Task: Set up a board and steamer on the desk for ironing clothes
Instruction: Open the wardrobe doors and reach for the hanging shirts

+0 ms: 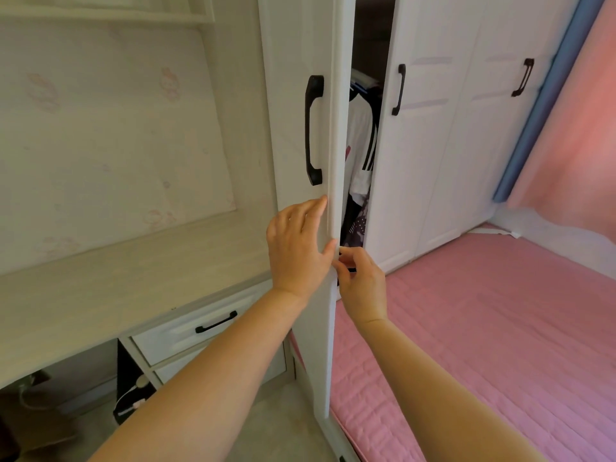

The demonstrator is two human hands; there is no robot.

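Note:
Neither a board nor a steamer is in view. The pale desk runs along the left. A white wardrobe door with a black handle stands slightly ajar. My left hand lies flat on the door's face below the handle, fingers straight, thumb at the door's edge. My right hand is just below it on the other side of the edge, and its curled fingers hook the door's edge. Hanging clothes show in the dark gap.
A bed with a pink quilt fills the right, close against the wardrobe. Under the desk are a drawer and a dark recess with cables. More shut wardrobe doors and a pink curtain stand farther right.

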